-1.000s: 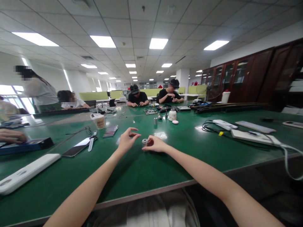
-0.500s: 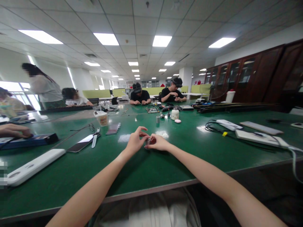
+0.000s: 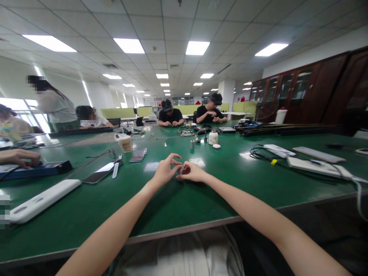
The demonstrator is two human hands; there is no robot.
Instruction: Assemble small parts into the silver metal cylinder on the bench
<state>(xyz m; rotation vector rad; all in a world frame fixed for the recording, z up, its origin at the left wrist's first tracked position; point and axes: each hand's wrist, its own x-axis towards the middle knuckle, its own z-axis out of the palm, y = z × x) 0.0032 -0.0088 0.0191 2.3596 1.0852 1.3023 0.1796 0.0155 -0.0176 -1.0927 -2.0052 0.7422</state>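
Note:
Just above the green table (image 3: 218,199), a small silver metal cylinder (image 3: 180,171) sits between my two hands, mostly covered by fingers. My right hand (image 3: 194,171) is curled around its right side, thumb below and fingers behind. From the left, my left hand (image 3: 165,169) has its thumb against the cylinder near the top, with the index finger arched above; its other fingers are hidden. Farther back stands a similar silver cylinder (image 3: 192,145), with another metal piece (image 3: 197,140) beside it. A white patterned jar (image 3: 213,137) and a pink lid (image 3: 216,146) are to their right.
On the left lie a white power strip (image 3: 46,201), a phone (image 3: 99,174), a watch (image 3: 116,168) and a paper cup (image 3: 124,142). Another person's hand (image 3: 21,158) rests by a blue box (image 3: 37,172). Cables (image 3: 258,152) and white devices (image 3: 316,167) lie right. Several people sit beyond.
Both hands stay around the metal cylinder, with only slight finger movement; a little more of the cylinder's silver side shows now. The view has shifted slightly.

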